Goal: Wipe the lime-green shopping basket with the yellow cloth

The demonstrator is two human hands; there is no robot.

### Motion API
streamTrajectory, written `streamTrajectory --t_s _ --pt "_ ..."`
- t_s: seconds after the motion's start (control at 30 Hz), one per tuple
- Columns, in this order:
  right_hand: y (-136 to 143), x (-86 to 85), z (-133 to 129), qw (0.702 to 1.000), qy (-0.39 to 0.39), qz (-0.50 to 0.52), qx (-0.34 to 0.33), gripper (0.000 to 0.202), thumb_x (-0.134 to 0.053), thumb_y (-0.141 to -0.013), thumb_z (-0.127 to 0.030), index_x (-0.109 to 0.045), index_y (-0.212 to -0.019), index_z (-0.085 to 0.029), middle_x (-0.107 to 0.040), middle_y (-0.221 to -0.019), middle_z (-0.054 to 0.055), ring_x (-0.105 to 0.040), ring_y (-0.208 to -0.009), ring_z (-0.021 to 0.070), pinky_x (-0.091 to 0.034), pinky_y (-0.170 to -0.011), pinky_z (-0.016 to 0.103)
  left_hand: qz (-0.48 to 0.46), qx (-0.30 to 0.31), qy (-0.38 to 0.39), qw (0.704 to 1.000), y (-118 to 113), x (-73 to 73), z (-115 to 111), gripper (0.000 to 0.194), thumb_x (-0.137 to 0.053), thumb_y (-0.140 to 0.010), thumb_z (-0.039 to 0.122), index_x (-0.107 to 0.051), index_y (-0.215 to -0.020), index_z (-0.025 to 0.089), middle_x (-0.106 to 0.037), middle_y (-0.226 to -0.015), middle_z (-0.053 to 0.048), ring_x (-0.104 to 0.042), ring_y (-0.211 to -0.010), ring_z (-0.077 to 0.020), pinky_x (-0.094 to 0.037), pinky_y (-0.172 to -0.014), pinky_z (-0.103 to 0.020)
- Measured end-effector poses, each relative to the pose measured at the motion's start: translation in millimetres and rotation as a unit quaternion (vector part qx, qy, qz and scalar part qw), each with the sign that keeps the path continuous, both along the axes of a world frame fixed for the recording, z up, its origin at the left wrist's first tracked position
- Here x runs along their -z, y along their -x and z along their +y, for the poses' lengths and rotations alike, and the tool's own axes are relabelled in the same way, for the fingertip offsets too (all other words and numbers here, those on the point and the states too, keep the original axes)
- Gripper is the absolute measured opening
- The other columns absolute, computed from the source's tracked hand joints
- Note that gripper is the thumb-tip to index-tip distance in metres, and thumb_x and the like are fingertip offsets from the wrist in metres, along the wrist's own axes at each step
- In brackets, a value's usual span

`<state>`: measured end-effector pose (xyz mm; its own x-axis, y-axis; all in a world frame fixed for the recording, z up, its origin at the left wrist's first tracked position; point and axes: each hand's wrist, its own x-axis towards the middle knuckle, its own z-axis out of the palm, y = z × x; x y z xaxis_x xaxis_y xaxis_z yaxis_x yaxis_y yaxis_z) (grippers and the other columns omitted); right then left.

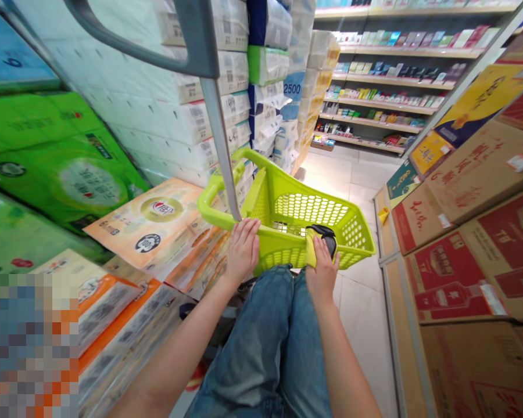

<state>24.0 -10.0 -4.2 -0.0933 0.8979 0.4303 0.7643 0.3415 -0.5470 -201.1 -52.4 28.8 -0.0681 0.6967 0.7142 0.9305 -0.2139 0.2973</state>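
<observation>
A lime-green shopping basket point(296, 200) with latticed sides stands in front of my knees. My left hand point(243, 247) lies over its near rim, fingers together and bent over the edge, beside the metal rod point(221, 139) of the grey pull handle point(157, 55). Farther right along the same rim, my right hand point(323, 270) grips a soft yellow-and-black bundle point(312, 247). The bundle hangs at the rim, partly above the basket's inside, and my fingers cover some of it. Its exact kind cannot be made out. Through the lattice, the basket's floor shows only in part.
Packs of tissue paper point(226, 110) are stacked high on the left, with an orange carton point(146, 223) close beside the basket. Cardboard boxes point(457, 273) line the right side. A pale tiled floor point(353, 174) runs between them towards stocked shelves point(387, 81).
</observation>
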Motion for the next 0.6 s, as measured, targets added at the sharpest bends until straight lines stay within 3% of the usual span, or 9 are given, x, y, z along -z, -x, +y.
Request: streamTrajectory --t_s 0.1,0.2,0.3,0.43,0.6 --pt "34.9 -17.7 -6.2 1.000 0.006 -0.009 -0.024 0.076 -0.043 -0.072 -0.006 -0.045 -0.148 -0.012 -0.052 -0.151 0.014 -0.041 -0.146 0.0253 -0.013 -0.126 0.054 -0.001 0.000 -0.001 1.000 0.5 -0.2 -0.2 0.046 -0.033 -0.103 0.021 -0.048 -0.146 0.018 -0.057 -0.143 -0.011 -0.041 -0.144 -0.0235 -0.026 -0.123 -0.048" --pt "78.0 -38.5 -15.2 0.992 -0.024 -0.018 -0.121 0.073 -0.043 -0.074 -0.006 -0.046 -0.147 -0.009 -0.052 -0.151 0.013 -0.041 -0.146 0.0228 -0.016 -0.127 0.047 0.005 0.005 0.001 1.000 1.3 -1.2 -1.2 0.046 -0.032 -0.103 0.020 -0.047 -0.146 0.017 -0.057 -0.143 -0.011 -0.040 -0.144 -0.0236 -0.026 -0.123 -0.048" --pt "101.0 -48.3 -21.2 0.983 -0.052 -0.011 -0.177 0.068 -0.042 -0.081 -0.009 -0.044 -0.149 -0.010 -0.050 -0.153 0.012 -0.040 -0.147 0.0202 -0.023 -0.126 0.041 0.012 0.009 0.012 1.000 2.3 -2.4 -2.5 0.046 -0.031 -0.103 0.021 -0.047 -0.146 0.017 -0.056 -0.144 -0.012 -0.040 -0.144 -0.0241 -0.027 -0.122 -0.049" --pt "83.7 -36.8 -19.4 0.982 -0.056 -0.021 -0.180 0.077 -0.040 -0.077 -0.006 -0.038 -0.153 -0.016 -0.046 -0.156 0.009 -0.036 -0.149 0.0179 -0.022 -0.126 0.042 0.015 0.004 0.017 1.000 3.2 -2.5 -2.8 0.046 -0.031 -0.103 0.022 -0.046 -0.147 0.018 -0.056 -0.145 -0.011 -0.041 -0.143 -0.0242 -0.028 -0.122 -0.050" --pt "19.5 -4.1 -5.0 0.992 -0.049 -0.027 -0.115 0.086 -0.039 -0.071 -0.004 -0.032 -0.156 -0.019 -0.046 -0.157 0.009 -0.034 -0.150 0.0195 -0.023 -0.125 0.046 0.016 0.002 0.016 1.000 3.3 -1.3 -1.8 0.047 -0.032 -0.103 0.022 -0.044 -0.148 0.019 -0.056 -0.145 -0.010 -0.041 -0.143 -0.0240 -0.028 -0.122 -0.050"
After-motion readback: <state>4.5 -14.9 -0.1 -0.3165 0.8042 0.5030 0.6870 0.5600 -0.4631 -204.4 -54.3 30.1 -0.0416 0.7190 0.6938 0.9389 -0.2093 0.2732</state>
